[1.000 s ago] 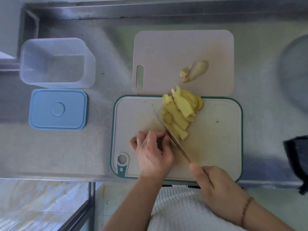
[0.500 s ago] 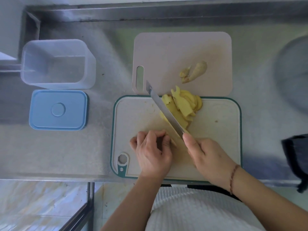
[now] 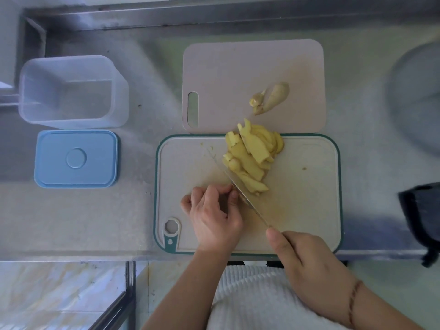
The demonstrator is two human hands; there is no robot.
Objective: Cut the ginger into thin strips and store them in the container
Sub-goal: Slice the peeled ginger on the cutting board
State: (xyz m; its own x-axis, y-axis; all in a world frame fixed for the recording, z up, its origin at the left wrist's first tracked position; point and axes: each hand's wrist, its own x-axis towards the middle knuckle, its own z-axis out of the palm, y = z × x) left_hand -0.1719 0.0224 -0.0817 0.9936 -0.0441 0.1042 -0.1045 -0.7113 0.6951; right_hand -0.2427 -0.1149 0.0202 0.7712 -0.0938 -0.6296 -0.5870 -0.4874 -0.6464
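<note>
Container, clear and open-topped, stands near the table's left edge, toward the far side. Just in front of it lies the blue lid, flat, apart from the container by a narrow gap.

Further right, two boards sit one behind the other. The pink board is the farther one; a ginger stub, unpeeled-looking, lies on its right half. The white board, green-rimmed, lies at the table's near edge, its far edge touching or slightly overlapping the pink one.

The left hand rests on the white board's near left part, fingers curled with the tips pressed together at the knife's left face; whatever they hold is hidden beneath them, so I cannot tell whether they grip a piece. The blade runs diagonally from near the board's middle down toward the right hand, which grasps the handle at the near edge, forefinger stretched toward the blade.

The ginger slices lie in a heap just right of the blade and just beyond the left fingertips, reaching up over the seam onto the pink board. The nearest slices touch the blade.

At the table's right edge are a blurred grey round shape and a dark object.
</note>
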